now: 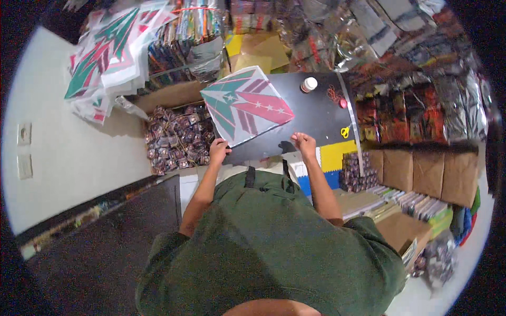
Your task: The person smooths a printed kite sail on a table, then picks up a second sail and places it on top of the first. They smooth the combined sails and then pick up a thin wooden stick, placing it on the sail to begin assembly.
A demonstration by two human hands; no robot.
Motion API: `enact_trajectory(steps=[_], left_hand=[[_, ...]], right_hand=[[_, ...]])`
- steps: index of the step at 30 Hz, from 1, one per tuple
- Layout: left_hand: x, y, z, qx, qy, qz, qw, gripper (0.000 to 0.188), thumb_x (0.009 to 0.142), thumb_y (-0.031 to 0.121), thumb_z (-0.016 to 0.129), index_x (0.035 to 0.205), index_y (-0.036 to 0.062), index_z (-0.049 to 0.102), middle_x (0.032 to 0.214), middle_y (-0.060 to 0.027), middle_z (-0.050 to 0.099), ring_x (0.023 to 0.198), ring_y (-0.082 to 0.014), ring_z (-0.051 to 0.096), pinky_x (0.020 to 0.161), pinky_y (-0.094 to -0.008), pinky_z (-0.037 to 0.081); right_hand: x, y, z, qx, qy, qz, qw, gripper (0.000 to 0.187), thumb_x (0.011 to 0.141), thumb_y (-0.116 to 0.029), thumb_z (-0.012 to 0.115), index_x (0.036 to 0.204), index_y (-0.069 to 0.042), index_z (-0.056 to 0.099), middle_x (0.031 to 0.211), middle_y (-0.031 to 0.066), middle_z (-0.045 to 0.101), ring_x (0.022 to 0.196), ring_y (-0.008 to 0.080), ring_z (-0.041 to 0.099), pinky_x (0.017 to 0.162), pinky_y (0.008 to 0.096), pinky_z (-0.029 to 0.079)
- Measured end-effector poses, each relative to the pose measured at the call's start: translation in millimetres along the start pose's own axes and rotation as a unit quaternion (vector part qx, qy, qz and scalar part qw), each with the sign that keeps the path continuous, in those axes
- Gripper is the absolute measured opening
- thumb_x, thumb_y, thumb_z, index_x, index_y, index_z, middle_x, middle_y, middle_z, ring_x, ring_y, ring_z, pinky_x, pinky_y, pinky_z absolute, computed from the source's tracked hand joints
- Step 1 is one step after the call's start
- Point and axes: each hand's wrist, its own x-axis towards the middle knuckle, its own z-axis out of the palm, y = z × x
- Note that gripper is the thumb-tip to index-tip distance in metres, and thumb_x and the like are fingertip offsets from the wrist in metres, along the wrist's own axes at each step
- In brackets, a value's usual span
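Note:
A diamond-shaped paper kite [247, 108] in white, green and red, with small white stars, lies at a slant on the dark tabletop [316, 113]. My left hand [220, 151] pinches its near corner, at the table's front edge. To the right, my right hand [304, 145] is raised just over the front edge, apart from the kite. Its fingers are curled together, and whatever they hold is too small to make out. Farther back stand a white-capped jar [309, 85], a tangle of red string [333, 95] and a small red round item [343, 103]. Yellow scissors [345, 131] lie nearer the right edge.
A box of small wrapped packets [179, 139] sits left of the table. More printed kite sheets [113, 58] hang at the far left. Stacked plastic-wrapped goods [400, 110] and brown paper packs [427, 174] line the right. Bundled sheets [184, 45] stand behind.

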Motion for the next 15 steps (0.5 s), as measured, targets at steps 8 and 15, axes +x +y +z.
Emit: enact_trajectory(steps=[8, 15], left_hand=[[18, -20, -17, 0.019, -0.059, 0.04, 0.997, 0.028, 0.095, 0.013, 0.065, 0.117, -0.0025, 0.055, 0.093, -0.0147, 0.072, 0.063, -0.0198, 0.071, 0.056, -0.0304, 0.054], [14, 8, -9, 0.079, -0.059, 0.081, 0.992, 0.024, 0.096, 0.013, 0.065, 0.113, -0.0008, 0.057, 0.091, -0.0129, 0.071, 0.064, -0.0186, 0.071, 0.06, -0.0293, 0.055]], right_hand=[[-55, -11, 2, -0.011, 0.148, 0.048, 0.988, 0.028, 0.095, -0.038, 0.073, 0.096, -0.01, 0.073, 0.087, 0.0001, 0.073, 0.076, 0.0086, 0.065, 0.069, 0.0265, 0.047], [-61, 17, -7, 0.077, 0.158, 0.031, 0.984, 0.031, 0.103, -0.037, 0.06, 0.082, -0.014, 0.058, 0.066, -0.0047, 0.043, 0.058, 0.0096, 0.048, 0.052, 0.0263, 0.039]])
